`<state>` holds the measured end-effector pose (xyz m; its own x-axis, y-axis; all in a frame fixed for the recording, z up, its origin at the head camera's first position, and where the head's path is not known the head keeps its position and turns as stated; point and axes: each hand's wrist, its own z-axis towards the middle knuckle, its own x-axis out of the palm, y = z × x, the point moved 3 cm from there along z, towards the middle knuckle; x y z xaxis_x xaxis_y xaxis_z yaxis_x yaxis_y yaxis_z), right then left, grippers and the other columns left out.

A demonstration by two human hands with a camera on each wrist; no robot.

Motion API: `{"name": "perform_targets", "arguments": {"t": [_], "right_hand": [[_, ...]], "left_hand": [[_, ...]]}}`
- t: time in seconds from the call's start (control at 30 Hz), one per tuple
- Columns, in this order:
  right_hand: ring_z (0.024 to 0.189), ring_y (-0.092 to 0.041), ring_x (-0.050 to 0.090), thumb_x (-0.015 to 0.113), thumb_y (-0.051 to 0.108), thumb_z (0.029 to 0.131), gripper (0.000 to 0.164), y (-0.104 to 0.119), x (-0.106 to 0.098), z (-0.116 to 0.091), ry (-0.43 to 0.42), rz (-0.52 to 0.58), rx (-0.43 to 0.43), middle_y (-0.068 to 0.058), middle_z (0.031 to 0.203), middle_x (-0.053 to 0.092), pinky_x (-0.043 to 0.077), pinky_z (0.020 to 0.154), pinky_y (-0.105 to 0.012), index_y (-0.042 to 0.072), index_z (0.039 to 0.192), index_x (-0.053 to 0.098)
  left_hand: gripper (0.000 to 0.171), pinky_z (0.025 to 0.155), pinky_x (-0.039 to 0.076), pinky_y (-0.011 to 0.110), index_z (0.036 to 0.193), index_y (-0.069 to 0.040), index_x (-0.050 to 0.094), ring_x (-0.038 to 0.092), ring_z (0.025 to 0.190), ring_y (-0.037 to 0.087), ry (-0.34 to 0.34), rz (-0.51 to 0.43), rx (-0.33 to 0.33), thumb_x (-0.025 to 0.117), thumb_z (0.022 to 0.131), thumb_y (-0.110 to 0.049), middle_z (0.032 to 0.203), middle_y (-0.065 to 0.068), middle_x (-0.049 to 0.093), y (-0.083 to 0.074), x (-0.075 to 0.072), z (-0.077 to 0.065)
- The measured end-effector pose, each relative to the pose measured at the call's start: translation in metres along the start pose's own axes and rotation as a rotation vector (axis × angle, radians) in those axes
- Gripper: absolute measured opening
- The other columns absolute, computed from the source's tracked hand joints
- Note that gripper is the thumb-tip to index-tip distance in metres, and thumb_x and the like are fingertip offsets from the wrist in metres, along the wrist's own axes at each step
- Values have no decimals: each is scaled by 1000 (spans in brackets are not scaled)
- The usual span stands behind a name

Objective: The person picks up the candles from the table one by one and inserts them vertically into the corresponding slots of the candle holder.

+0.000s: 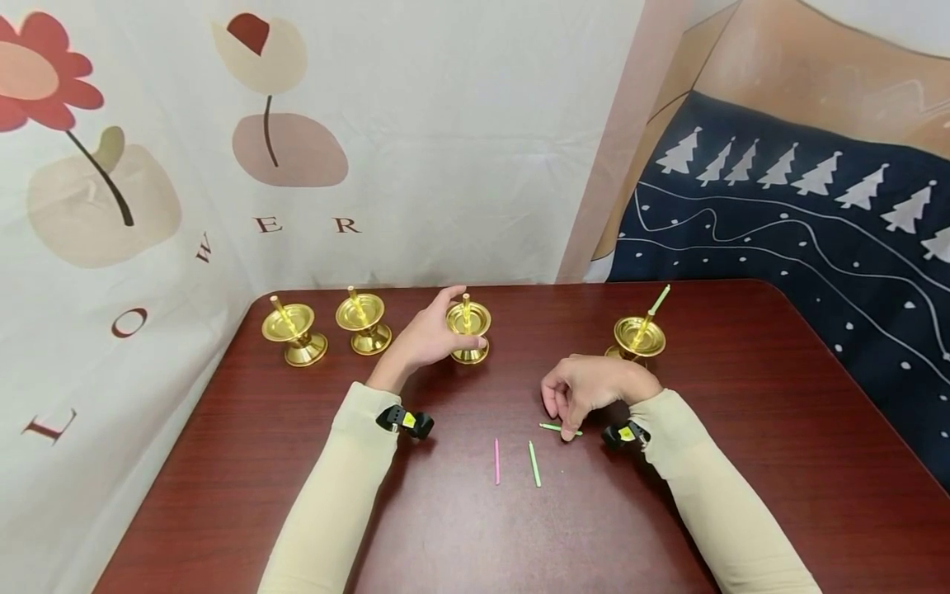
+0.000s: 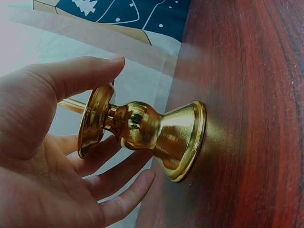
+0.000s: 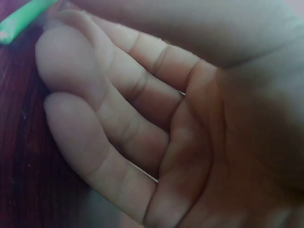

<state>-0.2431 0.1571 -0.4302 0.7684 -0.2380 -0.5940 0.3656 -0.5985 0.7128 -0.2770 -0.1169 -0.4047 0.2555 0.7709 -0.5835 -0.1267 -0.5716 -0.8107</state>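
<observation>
My left hand [image 1: 430, 334] holds a gold candle holder [image 2: 142, 123] by its dish. In the left wrist view the thumb is at the dish rim, the other fingers behind, and the base stands on the table. Over the table, my right hand [image 1: 594, 384] pinches the end of a thin green candle [image 1: 551, 426] lying there; in the right wrist view only part of that candle [image 3: 21, 21] shows. A pink candle [image 1: 497, 462] and another green candle [image 1: 534, 464] lie nearby. Behind the right hand, a gold candle holder [image 1: 640, 337] carries an upright, slightly tilted green candle [image 1: 660, 299].
Two more gold candle holders, one at the far left [image 1: 289, 323] and one beside it [image 1: 360, 313], stand near the back edge of the dark red wooden table [image 1: 460, 544]. A white printed cloth [image 1: 445, 165] hangs behind, with a dark blue cloth [image 1: 779, 214] at the right.
</observation>
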Motion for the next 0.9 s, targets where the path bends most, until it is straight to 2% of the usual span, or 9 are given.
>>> {"name": "perform_targets", "arguments": {"t": [0.23,0.47,0.63,0.77,0.9], "right_hand": [[69,-5,66,101,5,70,33,8,0,-1,-36,-133,8,12,69,69,52,68,-25,18,83,74],[66,-5,64,95,1,73,28,11,-1,-1,-64,-120,-19,11,68,68,53,66,-24,16,84,75],[71,-11,66,91,2,78,23,2,-8,-1,-121,-27,-39,7,75,70,54,67,-27,14,90,76],[78,-17,69,87,3,82,21,-9,-9,-6,-125,113,-27,0,83,75,56,72,-28,7,99,76],[82,-22,71,84,0,83,28,-14,-5,-13,-146,272,5,-8,92,77,58,76,-29,0,109,73]], "left_hand": [[102,121,41,54,171,-11,33,58,140,38,-3,-4,3,92,89,-24,162,21,54,1,0,1],[103,120,41,55,171,-12,33,57,139,38,-5,-5,-4,93,89,-25,161,21,53,2,1,0],[103,120,42,54,171,-10,33,58,139,38,-13,-9,1,93,89,-24,161,21,54,3,0,-1],[103,120,42,54,170,-10,33,57,140,38,-12,-1,7,93,88,-26,161,20,54,3,1,-1],[102,120,42,55,170,-11,35,57,140,38,-17,1,9,93,88,-27,159,21,56,3,3,0]]}}
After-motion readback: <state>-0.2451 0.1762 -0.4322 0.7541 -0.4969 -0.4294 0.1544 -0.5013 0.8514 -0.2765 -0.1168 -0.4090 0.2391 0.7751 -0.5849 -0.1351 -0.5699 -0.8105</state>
